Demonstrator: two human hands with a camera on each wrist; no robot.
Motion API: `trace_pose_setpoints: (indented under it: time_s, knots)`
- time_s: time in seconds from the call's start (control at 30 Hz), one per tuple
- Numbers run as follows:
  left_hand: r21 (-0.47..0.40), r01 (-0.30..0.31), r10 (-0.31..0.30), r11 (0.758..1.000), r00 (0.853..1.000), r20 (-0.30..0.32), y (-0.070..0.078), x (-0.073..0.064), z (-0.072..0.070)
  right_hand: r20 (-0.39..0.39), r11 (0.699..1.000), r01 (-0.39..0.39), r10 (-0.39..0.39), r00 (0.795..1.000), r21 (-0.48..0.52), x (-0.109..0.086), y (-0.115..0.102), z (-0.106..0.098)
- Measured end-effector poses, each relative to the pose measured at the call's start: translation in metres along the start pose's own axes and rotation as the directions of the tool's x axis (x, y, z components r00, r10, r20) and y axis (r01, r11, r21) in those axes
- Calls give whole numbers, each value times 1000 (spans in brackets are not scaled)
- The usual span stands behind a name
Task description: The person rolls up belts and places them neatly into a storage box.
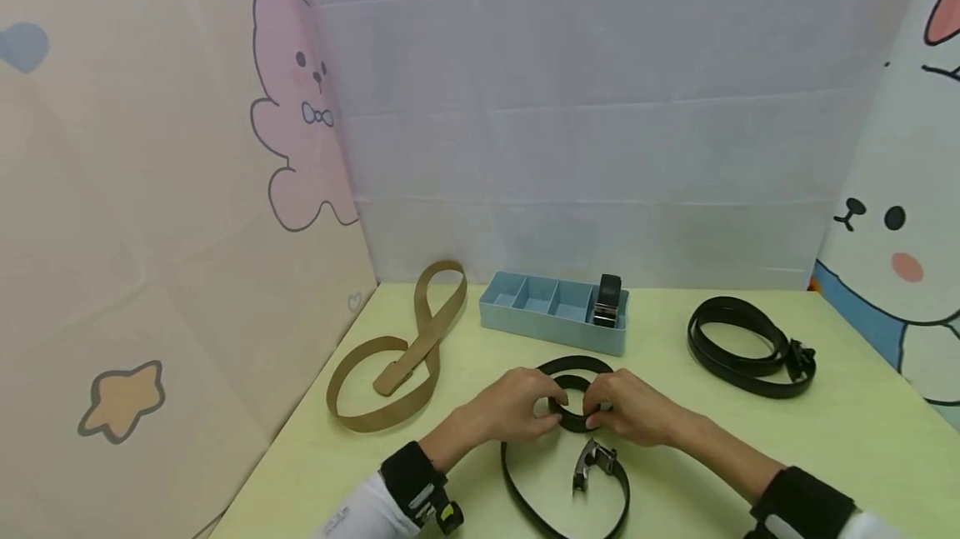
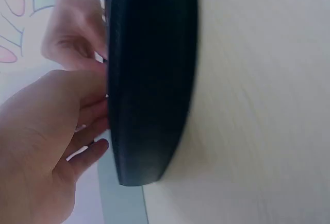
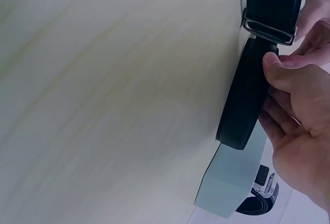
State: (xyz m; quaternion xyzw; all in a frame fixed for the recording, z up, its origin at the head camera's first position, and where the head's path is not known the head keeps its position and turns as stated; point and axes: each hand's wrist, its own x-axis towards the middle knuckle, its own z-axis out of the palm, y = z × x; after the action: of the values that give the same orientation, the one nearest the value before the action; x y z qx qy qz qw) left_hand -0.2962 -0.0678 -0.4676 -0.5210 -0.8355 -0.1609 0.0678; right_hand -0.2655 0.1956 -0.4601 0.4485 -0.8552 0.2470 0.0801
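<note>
A black belt [image 1: 573, 362] stands on edge in front of the person, its inner part wound into small loops and the rest curving toward the near edge. Its metal buckle [image 1: 592, 457] lies just below the hands. With curled fingers, the left hand [image 1: 517, 406] holds the left side of the small coil. On the coil's right side the right hand [image 1: 637, 407] pinches the strap between thumb and fingers. In the left wrist view the belt strap [image 2: 154, 80] hides the left fingertips. The right wrist view shows the right thumb [image 3: 276, 69] pressed on the strap.
Behind the hands stands a blue divided box [image 1: 551, 331], with a rolled black belt [image 1: 607, 300] in its right-hand compartment. A tan belt [image 1: 435, 331] lies loosely looped at the left. Another black belt [image 1: 738, 372] lies coiled at the right. Printed cloth walls surround the yellow table [image 1: 862, 406].
</note>
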Motion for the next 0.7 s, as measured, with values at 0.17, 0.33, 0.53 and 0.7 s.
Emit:
trace_pose_setpoints:
  time_s: [0.17, 0.33, 0.53, 0.7]
  knots:
    - [65, -96, 90, 993, 991, 98, -11, 9, 9, 2, 1000, -4, 4, 1000, 18, -1, -1, 2]
    - [138, -135, 119, 981, 986, 116, -9, 14, 10, 7, 1000, -7, 7, 1000, -8, -3, -6, -1]
    - [222, -123, 91, 967, 985, 146, -5, 12, 10, -70, 986, 120, -128, 989, -113, -16, -33, -12]
    - [233, -97, 64, 968, 987, 145, -5, 10, 10, 135, 973, 227, -229, 964, 33, -36, -67, -6]
